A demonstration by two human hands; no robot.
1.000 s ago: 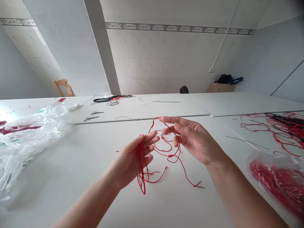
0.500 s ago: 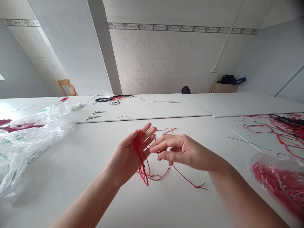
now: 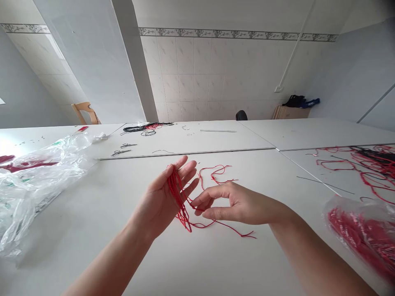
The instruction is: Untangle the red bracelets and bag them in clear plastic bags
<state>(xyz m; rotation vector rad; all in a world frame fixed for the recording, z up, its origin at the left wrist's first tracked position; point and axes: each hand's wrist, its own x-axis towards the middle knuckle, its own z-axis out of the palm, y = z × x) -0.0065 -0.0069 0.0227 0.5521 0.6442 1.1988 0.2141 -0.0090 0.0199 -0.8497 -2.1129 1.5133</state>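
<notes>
My left hand (image 3: 163,197) is turned palm up, and several loops of thin red braided cord (image 3: 176,193) pass round it between thumb and fingers. Its fingers are stretched but the cord is held there. Just to the right, my right hand (image 3: 236,204) pinches a strand of the same cord near its fingertips. Loose cord ends (image 3: 245,235) trail on the white table (image 3: 197,267) below and behind the hands, one end splitting into thin threads.
At the left lies a crumpled clear plastic bag (image 3: 61,164). Two pairs of scissors (image 3: 121,152) and a black cord bundle (image 3: 138,128) are farther back. On the right are a bag of red cord (image 3: 359,234) and tangled red and black cords (image 3: 379,164).
More cord now lies looped on my left hand. My right hand has moved slightly left and down with the strand, and the trailing end has been drawn leftward.
</notes>
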